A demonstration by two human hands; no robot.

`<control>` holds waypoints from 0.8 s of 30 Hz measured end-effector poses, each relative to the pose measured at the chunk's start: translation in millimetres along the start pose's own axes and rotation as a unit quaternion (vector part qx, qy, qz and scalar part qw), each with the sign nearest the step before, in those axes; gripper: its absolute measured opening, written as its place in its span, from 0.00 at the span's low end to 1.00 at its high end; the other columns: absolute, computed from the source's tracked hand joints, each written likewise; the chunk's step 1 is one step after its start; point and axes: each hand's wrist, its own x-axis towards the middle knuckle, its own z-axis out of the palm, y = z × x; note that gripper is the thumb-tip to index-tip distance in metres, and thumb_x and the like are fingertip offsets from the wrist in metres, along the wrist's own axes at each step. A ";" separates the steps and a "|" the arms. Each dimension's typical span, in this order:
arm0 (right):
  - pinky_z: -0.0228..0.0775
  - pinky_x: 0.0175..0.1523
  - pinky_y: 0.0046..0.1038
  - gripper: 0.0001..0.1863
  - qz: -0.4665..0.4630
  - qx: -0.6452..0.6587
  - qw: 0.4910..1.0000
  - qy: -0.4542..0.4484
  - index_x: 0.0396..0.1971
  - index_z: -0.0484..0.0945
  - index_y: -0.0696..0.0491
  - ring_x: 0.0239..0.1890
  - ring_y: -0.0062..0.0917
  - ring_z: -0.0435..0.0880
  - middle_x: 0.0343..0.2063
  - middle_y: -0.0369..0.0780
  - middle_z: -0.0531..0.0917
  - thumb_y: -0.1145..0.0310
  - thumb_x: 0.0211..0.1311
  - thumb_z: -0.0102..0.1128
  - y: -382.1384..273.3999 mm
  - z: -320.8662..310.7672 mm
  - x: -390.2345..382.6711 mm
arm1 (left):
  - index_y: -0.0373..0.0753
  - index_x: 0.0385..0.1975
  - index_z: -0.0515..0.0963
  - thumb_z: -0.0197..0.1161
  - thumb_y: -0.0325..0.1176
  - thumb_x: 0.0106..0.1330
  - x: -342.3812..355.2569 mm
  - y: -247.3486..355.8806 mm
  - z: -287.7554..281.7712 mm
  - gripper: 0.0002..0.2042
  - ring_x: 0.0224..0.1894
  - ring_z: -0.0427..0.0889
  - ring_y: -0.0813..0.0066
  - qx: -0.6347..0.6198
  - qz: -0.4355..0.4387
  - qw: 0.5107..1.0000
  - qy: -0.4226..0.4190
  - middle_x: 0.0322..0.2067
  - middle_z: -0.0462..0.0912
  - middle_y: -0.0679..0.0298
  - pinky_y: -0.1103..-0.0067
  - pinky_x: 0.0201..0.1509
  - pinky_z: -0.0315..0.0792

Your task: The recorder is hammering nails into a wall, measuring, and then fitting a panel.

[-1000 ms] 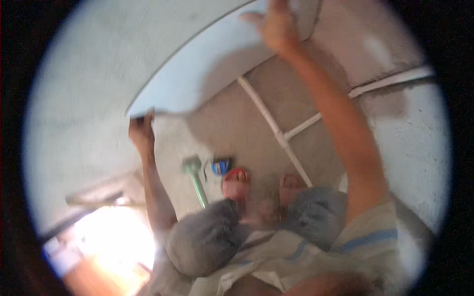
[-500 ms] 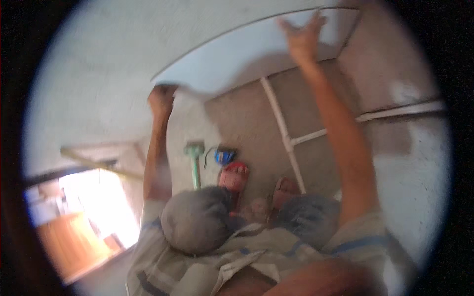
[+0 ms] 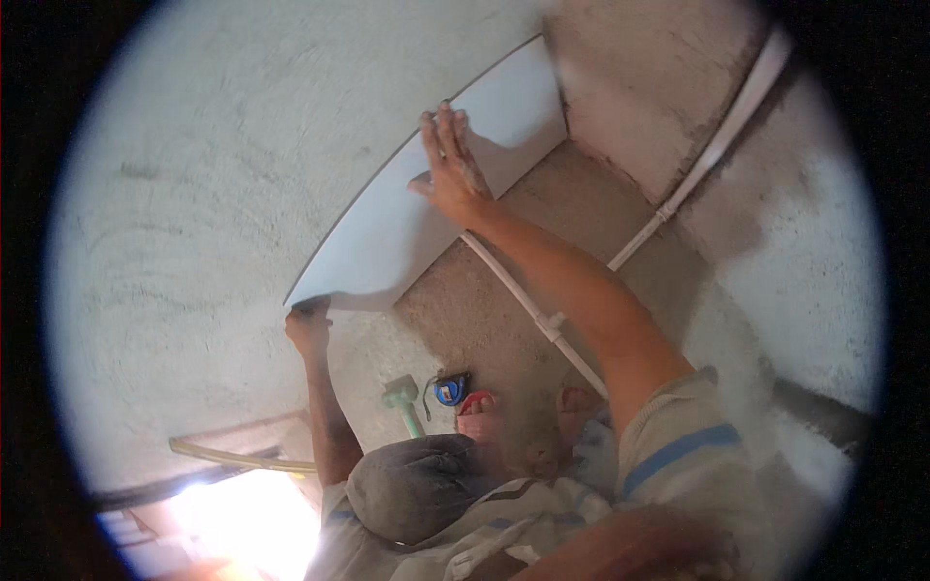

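A long white tile (image 3: 366,242) stands on edge against the rough grey wall, its far end near the corner. My left hand (image 3: 308,329) grips the tile's near left end, fingers curled round the edge. My right hand (image 3: 451,179) rests on the tile's face around its middle, fingers stretched out toward the top edge. On the floor between my left arm and my feet lie a mallet (image 3: 411,418) with a pale green handle and a blue tape measure (image 3: 449,390).
A white pipe (image 3: 518,295) runs across the floor beneath my right forearm, with a branch toward the right wall. A thicker pipe (image 3: 727,131) climbs along that wall. My feet in red slippers (image 3: 477,416) are close to the tape measure. Bright light enters through an opening (image 3: 247,518) at lower left.
My right hand has come from near the tile's far end to its middle and now lies against it. My left hand stays at the near end. The view has turned and shifted.
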 end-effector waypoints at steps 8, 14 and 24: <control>0.68 0.61 0.43 0.52 -0.011 -0.078 0.997 -0.011 0.67 0.48 0.54 0.69 0.55 0.44 0.68 0.56 0.40 0.56 0.46 0.71 0.7 -16.8 -3.2 | 0.26 0.26 0.81 0.68 0.34 0.53 8.9 -9.8 5.9 0.14 0.18 0.82 0.72 -0.020 0.036 0.999 0.020 0.22 0.84 0.55 0.77 0.25 0.77; 0.69 0.58 0.48 0.50 0.004 -0.078 0.997 -0.026 0.68 0.47 0.48 0.70 0.51 0.40 0.69 0.51 0.36 0.58 0.49 0.69 -4.6 -16.7 -10.0 | 0.26 0.27 0.81 0.68 0.33 0.53 5.2 -35.7 7.0 0.13 0.18 0.82 0.71 -0.016 0.085 0.995 0.043 0.24 0.84 0.53 0.77 0.23 0.77; 0.64 0.60 0.52 0.48 -0.009 -0.043 0.998 -0.041 0.68 0.47 0.44 0.71 0.49 0.41 0.70 0.47 0.38 0.61 0.51 0.68 -1.9 -22.1 -5.3 | 0.25 0.28 0.79 0.70 0.36 0.51 9.2 -32.5 4.5 0.16 0.19 0.83 0.71 -0.034 0.086 0.995 0.034 0.22 0.83 0.54 0.75 0.24 0.77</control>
